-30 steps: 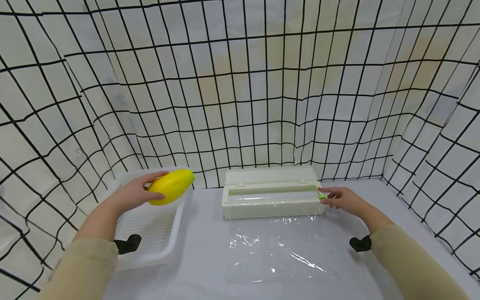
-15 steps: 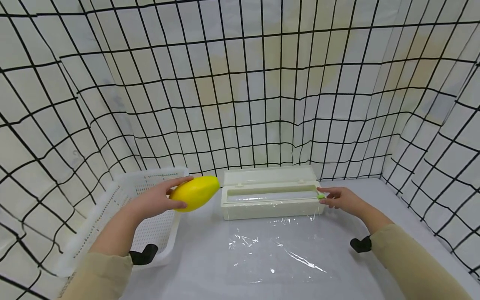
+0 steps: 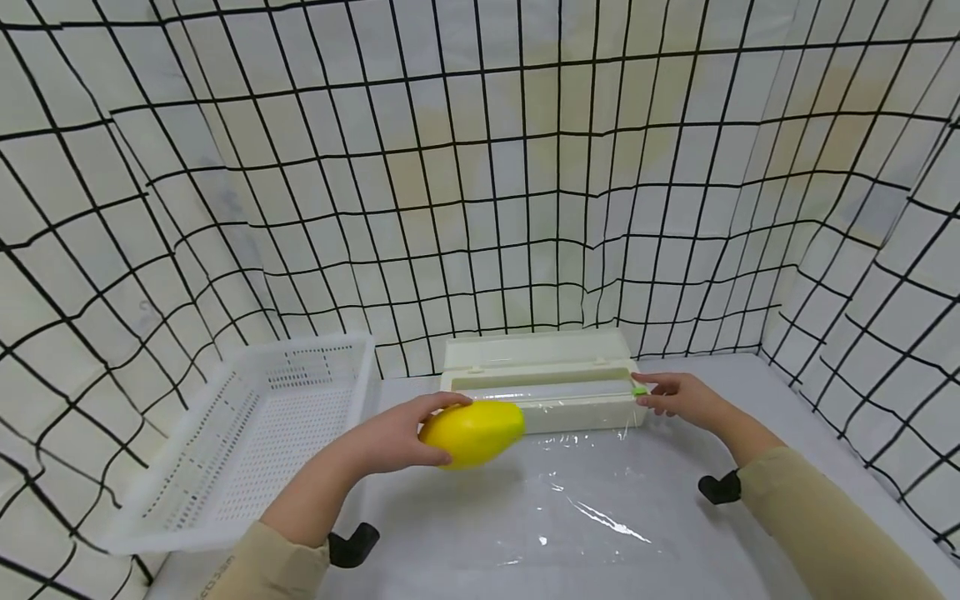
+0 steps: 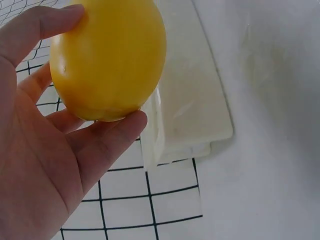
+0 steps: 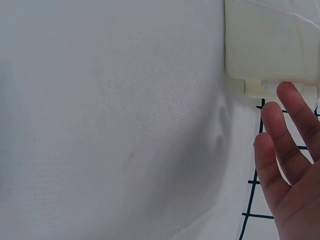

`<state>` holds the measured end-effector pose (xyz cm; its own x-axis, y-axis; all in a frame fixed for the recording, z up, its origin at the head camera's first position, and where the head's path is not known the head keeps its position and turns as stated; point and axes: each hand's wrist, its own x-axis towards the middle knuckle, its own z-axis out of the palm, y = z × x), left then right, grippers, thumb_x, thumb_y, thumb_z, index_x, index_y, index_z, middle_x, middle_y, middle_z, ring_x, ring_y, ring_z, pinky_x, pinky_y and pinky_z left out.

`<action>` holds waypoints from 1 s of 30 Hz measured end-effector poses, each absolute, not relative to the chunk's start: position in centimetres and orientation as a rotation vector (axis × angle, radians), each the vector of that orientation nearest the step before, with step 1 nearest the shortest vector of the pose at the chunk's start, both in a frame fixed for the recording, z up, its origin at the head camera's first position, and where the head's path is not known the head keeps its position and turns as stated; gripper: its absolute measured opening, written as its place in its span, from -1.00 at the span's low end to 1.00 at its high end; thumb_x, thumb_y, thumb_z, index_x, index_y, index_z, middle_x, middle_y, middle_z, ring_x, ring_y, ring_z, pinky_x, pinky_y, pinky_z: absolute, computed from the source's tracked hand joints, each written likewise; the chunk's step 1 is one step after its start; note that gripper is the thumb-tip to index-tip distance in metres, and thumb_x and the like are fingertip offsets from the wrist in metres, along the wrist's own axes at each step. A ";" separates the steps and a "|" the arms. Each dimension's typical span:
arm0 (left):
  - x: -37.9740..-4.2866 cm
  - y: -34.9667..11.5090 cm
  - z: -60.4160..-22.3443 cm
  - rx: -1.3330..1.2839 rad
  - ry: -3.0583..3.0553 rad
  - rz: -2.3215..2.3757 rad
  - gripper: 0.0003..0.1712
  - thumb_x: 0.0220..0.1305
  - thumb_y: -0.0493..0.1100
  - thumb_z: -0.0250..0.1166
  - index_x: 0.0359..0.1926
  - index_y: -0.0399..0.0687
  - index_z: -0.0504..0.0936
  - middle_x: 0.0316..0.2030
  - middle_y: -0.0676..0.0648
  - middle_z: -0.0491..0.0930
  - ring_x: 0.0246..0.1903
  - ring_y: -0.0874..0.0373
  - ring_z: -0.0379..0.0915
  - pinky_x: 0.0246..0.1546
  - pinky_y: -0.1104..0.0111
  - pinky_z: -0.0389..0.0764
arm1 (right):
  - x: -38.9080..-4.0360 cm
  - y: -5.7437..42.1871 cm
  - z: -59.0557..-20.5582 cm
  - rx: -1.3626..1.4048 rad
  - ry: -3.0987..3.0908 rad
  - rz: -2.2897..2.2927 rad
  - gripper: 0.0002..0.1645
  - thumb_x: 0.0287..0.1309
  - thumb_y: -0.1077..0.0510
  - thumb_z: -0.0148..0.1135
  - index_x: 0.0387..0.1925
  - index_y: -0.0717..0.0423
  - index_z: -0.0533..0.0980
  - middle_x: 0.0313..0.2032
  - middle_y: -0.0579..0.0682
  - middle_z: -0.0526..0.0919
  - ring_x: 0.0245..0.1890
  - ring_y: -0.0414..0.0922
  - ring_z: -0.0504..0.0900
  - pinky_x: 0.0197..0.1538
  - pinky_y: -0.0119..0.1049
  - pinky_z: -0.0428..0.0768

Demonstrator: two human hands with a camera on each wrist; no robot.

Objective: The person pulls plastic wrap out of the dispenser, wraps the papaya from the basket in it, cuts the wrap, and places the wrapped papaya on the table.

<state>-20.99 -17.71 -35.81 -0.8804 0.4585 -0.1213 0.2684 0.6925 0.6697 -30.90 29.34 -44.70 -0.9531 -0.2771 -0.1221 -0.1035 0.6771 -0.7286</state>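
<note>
My left hand (image 3: 397,435) holds a long yellow fruit (image 3: 480,435) with a greenish tip above the sheet, in front of the box. In the left wrist view, the thumb and fingers curl round the yellow fruit's rounded end. A cream cling film box (image 3: 581,414) stands with its lid up and a film roll inside. From its front a clear film sheet (image 3: 577,508) spreads toward me over the table. My right hand (image 3: 682,398) is at the box's right end, pinching a green slider tab (image 3: 639,390); its other fingers are loosely bent in the right wrist view.
A white perforated basket (image 3: 288,442) stands at the left. White cloth covers the table (image 3: 720,550). Black grid panels (image 3: 525,192) backed with white sheeting enclose the back and both sides.
My left hand has carried the yellow fruit from above the basket rightward and nearer to me, to over the film's left part. My right hand has stayed at the box's end.
</note>
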 end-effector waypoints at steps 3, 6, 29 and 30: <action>-21.1 -16.3 -36.8 0.610 2.632 0.946 -0.19 0.04 -0.10 0.48 0.31 0.48 0.38 0.21 0.11 0.44 -0.05 0.10 0.41 0.04 0.09 0.44 | -30.8 29.2 -44.6 -0.301 2.668 -1.135 -0.14 0.17 -0.25 0.33 0.41 -0.01 0.35 -0.13 0.06 0.60 -0.23 -0.05 0.55 -0.15 -0.15 0.56; -21.3 -15.0 -37.8 0.665 2.641 0.917 -0.19 0.04 -0.13 0.46 0.32 0.44 0.37 0.24 0.11 0.42 -0.05 0.11 0.41 0.04 0.09 0.43 | -30.8 29.1 -44.6 -0.302 2.669 -1.131 -0.15 0.18 -0.24 0.33 0.41 0.00 0.35 -0.13 0.06 0.59 -0.23 -0.05 0.55 -0.16 -0.15 0.56; -21.9 -8.9 -42.5 0.881 2.651 0.761 -0.16 0.04 -0.07 0.48 0.36 0.40 0.38 0.32 0.07 0.36 0.21 0.10 0.34 0.25 0.06 0.37 | -30.8 29.1 -45.2 -0.286 2.690 -1.128 -0.13 0.16 -0.30 0.30 0.43 -0.08 0.32 -0.14 0.06 0.59 -0.25 -0.04 0.55 -0.16 -0.18 0.56; -22.0 -8.9 -42.6 0.877 2.652 0.751 -0.16 0.04 -0.06 0.48 0.36 0.42 0.38 0.32 0.07 0.36 0.21 0.10 0.35 0.24 0.06 0.37 | -30.8 29.1 -45.2 -0.282 2.687 -1.135 -0.12 0.16 -0.30 0.31 0.43 -0.09 0.32 -0.14 0.06 0.59 -0.25 -0.04 0.55 -0.16 -0.19 0.56</action>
<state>-21.96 -8.87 -42.60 -0.7882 0.6113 -0.0715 0.4831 0.6865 0.5434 -30.77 29.10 -45.16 -0.9596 -0.2555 -0.1181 -0.0934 0.6849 -0.7227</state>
